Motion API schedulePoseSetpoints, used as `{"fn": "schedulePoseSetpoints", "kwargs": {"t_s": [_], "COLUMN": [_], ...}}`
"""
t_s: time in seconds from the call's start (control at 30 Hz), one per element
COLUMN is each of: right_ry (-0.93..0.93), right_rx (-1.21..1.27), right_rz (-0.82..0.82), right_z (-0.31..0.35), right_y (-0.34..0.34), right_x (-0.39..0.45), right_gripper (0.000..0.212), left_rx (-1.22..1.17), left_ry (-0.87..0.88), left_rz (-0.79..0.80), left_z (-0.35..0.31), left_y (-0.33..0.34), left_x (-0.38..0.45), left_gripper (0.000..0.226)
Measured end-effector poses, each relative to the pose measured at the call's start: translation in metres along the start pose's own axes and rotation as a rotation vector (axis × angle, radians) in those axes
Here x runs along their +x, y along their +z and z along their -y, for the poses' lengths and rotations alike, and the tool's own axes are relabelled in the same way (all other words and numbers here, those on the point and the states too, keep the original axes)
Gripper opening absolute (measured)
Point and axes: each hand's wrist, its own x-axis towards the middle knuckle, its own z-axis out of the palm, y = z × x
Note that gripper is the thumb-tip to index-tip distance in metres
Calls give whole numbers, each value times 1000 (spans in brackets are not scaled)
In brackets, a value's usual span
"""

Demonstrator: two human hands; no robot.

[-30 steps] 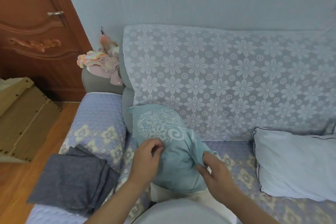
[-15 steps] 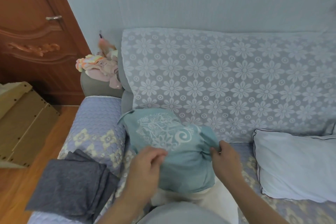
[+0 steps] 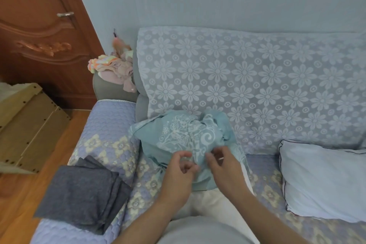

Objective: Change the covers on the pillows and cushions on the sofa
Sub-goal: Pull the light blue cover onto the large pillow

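Observation:
A teal cushion cover (image 3: 178, 136) with a white swirl print is bunched up over a white cushion insert (image 3: 210, 202) that rests on the sofa seat in front of me. The insert's lower part shows bare below the cover's edge. My left hand (image 3: 178, 172) and my right hand (image 3: 223, 166) are close together at the cover's lower hem, fingers curled into the fabric. A folded stack of dark grey covers (image 3: 83, 190) lies on the left armrest. A pale blue pillow (image 3: 324, 182) with dark piping sits on the seat at the right.
A lace floral throw (image 3: 257, 85) drapes the sofa back. A pile of pastel clothes (image 3: 112, 67) sits on the armrest's far end. A wooden crate (image 3: 25, 125) stands on the floor at the left, before a brown door (image 3: 39, 35).
The cover has been pushed further up the insert and now bunches near the sofa back. My right hand came in from the cover's right side to meet the left at the hem.

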Motion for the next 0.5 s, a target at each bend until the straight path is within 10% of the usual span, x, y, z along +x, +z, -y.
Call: {"fn": "schedulePoseSetpoints", "kwargs": {"t_s": [0.2, 0.5], "right_ry": [-41, -99], "right_rx": [-440, -439], "right_rz": [-9, -105], "right_z": [29, 24], "right_y": [-14, -9], "right_x": [19, 6], "right_gripper": [49, 38], "left_rx": [253, 313], "left_ry": [57, 127], "left_rz": [211, 119], "left_z": [2, 5], "left_y": [5, 5], "left_x": [-14, -7], "left_gripper": [26, 20]}}
